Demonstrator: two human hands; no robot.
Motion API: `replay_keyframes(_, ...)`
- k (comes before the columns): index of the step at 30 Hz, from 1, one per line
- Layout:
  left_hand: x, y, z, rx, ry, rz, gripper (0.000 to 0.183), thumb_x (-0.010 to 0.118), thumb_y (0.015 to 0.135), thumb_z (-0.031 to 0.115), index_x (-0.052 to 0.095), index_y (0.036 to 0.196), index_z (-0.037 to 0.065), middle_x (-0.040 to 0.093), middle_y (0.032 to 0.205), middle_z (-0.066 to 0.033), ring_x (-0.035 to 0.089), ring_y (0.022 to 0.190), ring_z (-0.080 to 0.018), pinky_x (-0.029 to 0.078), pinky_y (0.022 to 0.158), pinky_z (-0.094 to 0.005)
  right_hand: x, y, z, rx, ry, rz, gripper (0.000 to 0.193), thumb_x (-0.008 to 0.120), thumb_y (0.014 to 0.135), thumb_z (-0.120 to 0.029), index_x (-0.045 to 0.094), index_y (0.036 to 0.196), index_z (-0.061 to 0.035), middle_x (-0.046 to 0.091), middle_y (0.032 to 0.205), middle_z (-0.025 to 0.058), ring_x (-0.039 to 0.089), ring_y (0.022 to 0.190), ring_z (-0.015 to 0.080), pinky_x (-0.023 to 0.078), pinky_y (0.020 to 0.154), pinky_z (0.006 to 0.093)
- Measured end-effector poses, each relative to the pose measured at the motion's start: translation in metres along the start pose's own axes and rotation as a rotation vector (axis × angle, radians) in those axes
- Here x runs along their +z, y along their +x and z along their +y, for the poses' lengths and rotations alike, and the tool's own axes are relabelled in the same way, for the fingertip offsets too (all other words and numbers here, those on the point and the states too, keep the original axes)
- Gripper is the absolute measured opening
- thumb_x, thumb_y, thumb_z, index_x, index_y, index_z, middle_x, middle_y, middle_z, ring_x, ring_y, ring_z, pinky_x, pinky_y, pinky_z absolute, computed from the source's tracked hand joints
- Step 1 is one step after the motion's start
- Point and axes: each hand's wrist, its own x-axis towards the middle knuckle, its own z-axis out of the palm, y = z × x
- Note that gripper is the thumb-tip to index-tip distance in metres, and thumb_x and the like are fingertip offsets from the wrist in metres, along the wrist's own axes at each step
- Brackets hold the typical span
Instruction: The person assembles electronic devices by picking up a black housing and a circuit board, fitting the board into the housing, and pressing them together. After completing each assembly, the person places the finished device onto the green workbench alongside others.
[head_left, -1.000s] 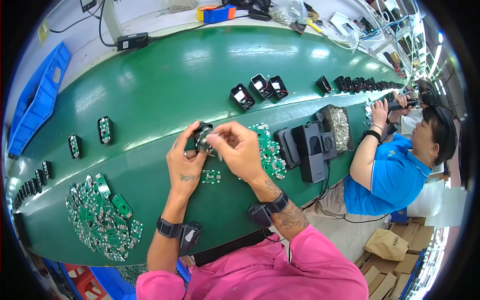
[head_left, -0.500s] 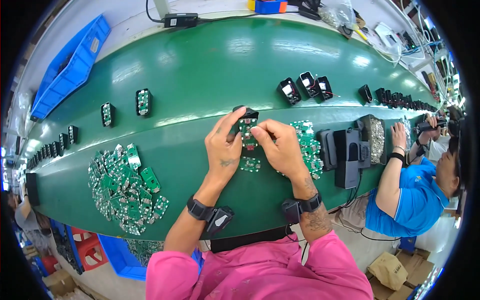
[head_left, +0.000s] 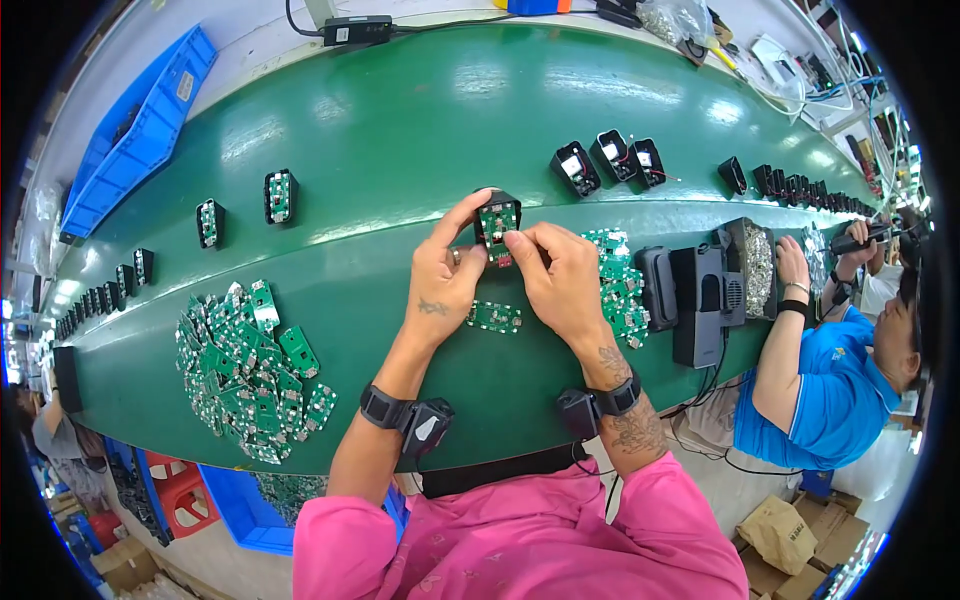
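My left hand (head_left: 445, 275) is wrapped round a small black plastic housing (head_left: 485, 196), its index finger along the top edge. A green circuit board (head_left: 499, 222) lies against the housing's opening, its lower end, with a red part, sticking out. My right hand (head_left: 552, 275) pinches that board's lower right side between thumb and fingers. Below the hands a loose circuit board (head_left: 496, 317) rests flat on the green table. To the right of my right hand lies a group of circuit boards (head_left: 622, 290).
A big heap of circuit boards (head_left: 245, 375) covers the left of the table (head_left: 400, 130). Housings with boards (head_left: 280, 197) stand far left, open housings (head_left: 575, 170) far right. Black devices (head_left: 692, 300) and a tray of small metal parts (head_left: 752, 262) separate me from a co-worker (head_left: 825, 390).
Both hands have moved slightly away from me with the housing. The board now sits further up into the housing, less of it sticking out below.
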Motion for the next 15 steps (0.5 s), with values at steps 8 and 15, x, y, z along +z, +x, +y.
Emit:
replay_keyframes(8, 0.001, -0.003, 0.003, -0.16, -0.053, 0.031, 0.029, 0.056, 0.102, 0.015, 0.055, 0.127, 0.002, 0.066, 0.111, -0.0145, 0.07, 0.076, -0.0155, 0.06, 0.059, -0.0241, 0.006, -0.005, 0.008, -0.115, -0.235, -0.016, 0.025, 0.07, 0.091, -0.017, 0.06, 0.077, 0.0002, 0.057, 0.063, 0.0105, 0.052, 0.05, 0.0214, 0.039, 0.049, 0.034)
replay_keyframes(15, 0.006, -0.006, 0.003, -0.145, -0.042, 0.046, 0.026, 0.054, 0.102, 0.013, 0.056, 0.126, 0.003, 0.069, 0.1, -0.0138, 0.069, 0.063, -0.0149, 0.056, 0.051, -0.0247, 0.005, -0.001, -0.006, 0.04, 0.08, -0.044, 0.031, 0.063, 0.095, -0.012, 0.058, 0.124, -0.002, 0.068, 0.1, 0.0163, 0.067, 0.075, 0.0258, 0.053, 0.067, 0.0346)
